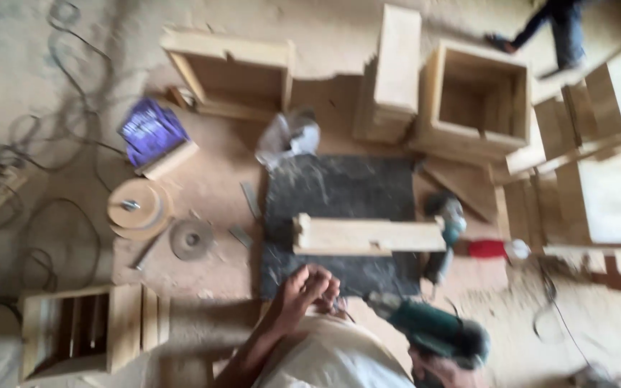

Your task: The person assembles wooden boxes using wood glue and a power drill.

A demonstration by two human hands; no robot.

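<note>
Sawdust floor; pale wooden block laid on dark mat for working. Left hand fingers curled together; right hand state cannot be told, beside green power tool.

Pale, raw wood block on a dusty matt dark mat; green plastic-bodied power tool at lower right; dull metal disc at left.

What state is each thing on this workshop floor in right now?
Left hand: closed in a loose fist, holding nothing visible.
Right hand: barely seen, by the green power tool.
Wooden block: lying flat on the dark mat.
Square wooden box: open on top, empty.
Sanding discs: stacked flat.
</note>
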